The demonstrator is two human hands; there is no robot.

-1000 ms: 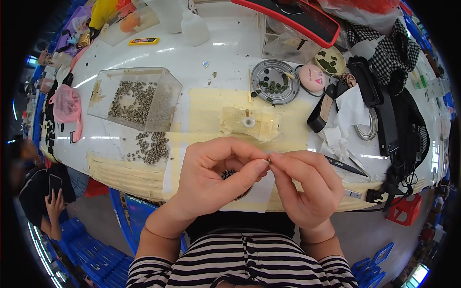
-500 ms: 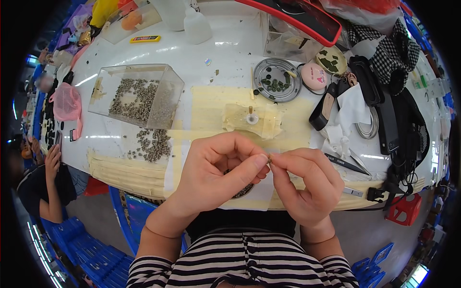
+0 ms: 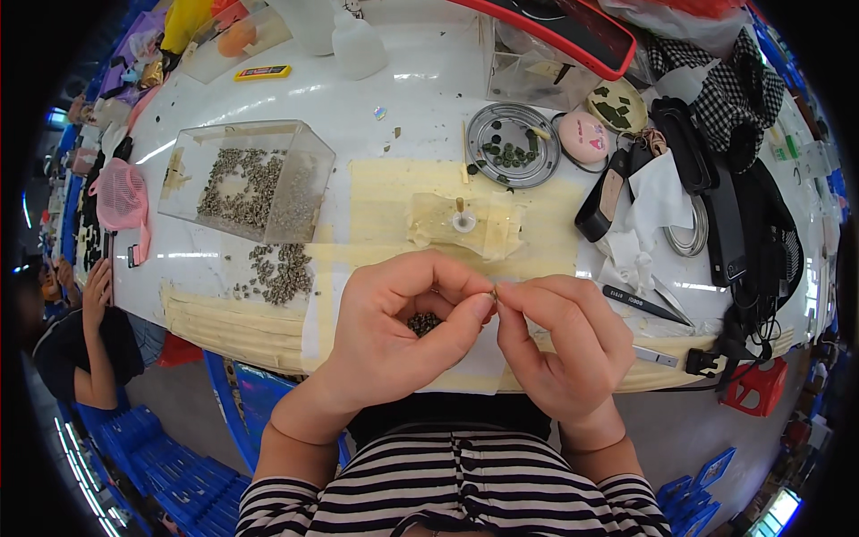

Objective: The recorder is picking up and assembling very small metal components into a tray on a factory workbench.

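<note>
My left hand [image 3: 403, 327] and my right hand [image 3: 568, 340] meet fingertip to fingertip over the table's front edge. Between the pinched thumbs and forefingers sits a tiny metallic part [image 3: 493, 294], too small to make out in detail. Partly hidden below my left hand lies a pile of small dark metal pieces [image 3: 424, 323]. Beyond my hands, a short upright pin on a round white base [image 3: 463, 219] stands on a taped pad [image 3: 501, 230]. Farther back is a round metal dish [image 3: 556, 154] with several dark green pieces in it.
A clear plastic box [image 3: 313, 192] of small metal pieces lies at left, with a loose heap [image 3: 282, 273] before it. Tweezers [image 3: 646, 302], a white tissue [image 3: 660, 192] and black straps are at right. A red-framed phone [image 3: 617, 58] stands behind. A co-worker's hand [image 3: 97, 285] shows far left.
The view has shifted slightly. My hands keep their fingertip pinch on the tiny part, with only a slight change in finger position.
</note>
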